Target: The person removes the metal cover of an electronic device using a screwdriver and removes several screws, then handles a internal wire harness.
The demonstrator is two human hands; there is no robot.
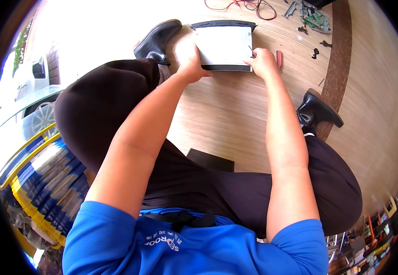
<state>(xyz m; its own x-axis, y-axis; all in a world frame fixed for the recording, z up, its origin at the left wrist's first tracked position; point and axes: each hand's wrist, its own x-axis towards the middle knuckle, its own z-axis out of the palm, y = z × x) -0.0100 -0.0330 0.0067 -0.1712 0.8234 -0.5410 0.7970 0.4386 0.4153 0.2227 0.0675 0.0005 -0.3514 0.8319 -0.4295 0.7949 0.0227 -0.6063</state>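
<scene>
Work on the flat, silver-topped electronic unit (224, 43) is looking partway along, as we are judging it: its broad top panel is appearing whole, and the black far bar (224, 24) is sitting along the edge away from us. Green circuit boards (317, 19) and a small black fitting (315, 53) are lying loose to the right; whether they are belonging to the unit, and how much is left, we are not able to tell.

The unit is resting on the wood-patterned floor (226, 114), ahead of us. Our left hand (193, 66) is spreading around its near left corner, thumb standing apart from the fingers. Our right hand (263, 62) is curling its fingers at the right edge beside something slim and dark; we are not able to tell whether it is pinching that.

The red screwdriver handle (279, 59) is lying just right of that hand, limiting sideways room there. The left boot (159, 41) is crowding the left side, while the right boot (318, 110) is standing well apart. Toward us, open floor is stretching back to a dark flat panel (210, 160); beyond the far bar, a red-and-black cable (265, 10) is coiling.
</scene>
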